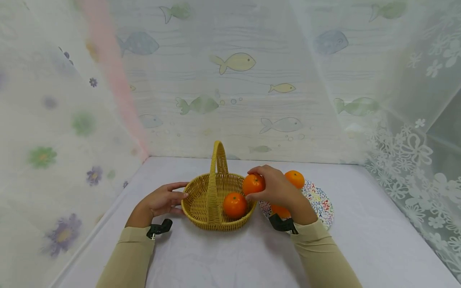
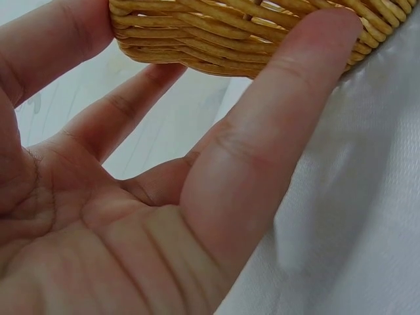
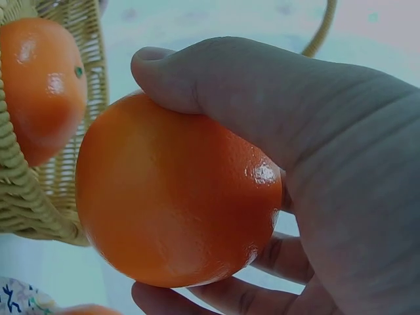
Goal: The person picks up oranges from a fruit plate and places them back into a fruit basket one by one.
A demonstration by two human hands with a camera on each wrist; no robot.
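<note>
A yellow wicker basket [image 1: 223, 227] with a tall arched handle stands on the table. My left hand [image 1: 162, 202] touches its left side; in the left wrist view, the thumb and fingers are spread and fairly straight against the woven wall [image 2: 190, 33]. One orange [image 1: 235, 205] lies inside, right of the handle. Above the basket's right rim my right hand [image 1: 277, 190] grips another orange [image 1: 253, 184], thumb on one side and fingers on the other. That held orange [image 3: 177, 193] fills the middle of the right wrist view.
Right of the basket lies a round plate [image 1: 322, 204] with a multicoloured pattern. An orange [image 1: 295, 179] sits at its far side, and another orange [image 1: 280, 211] is partly hidden by my right hand. White cloth [image 1: 223, 260] covers the table; printed curtains [image 1: 234, 120] hang behind.
</note>
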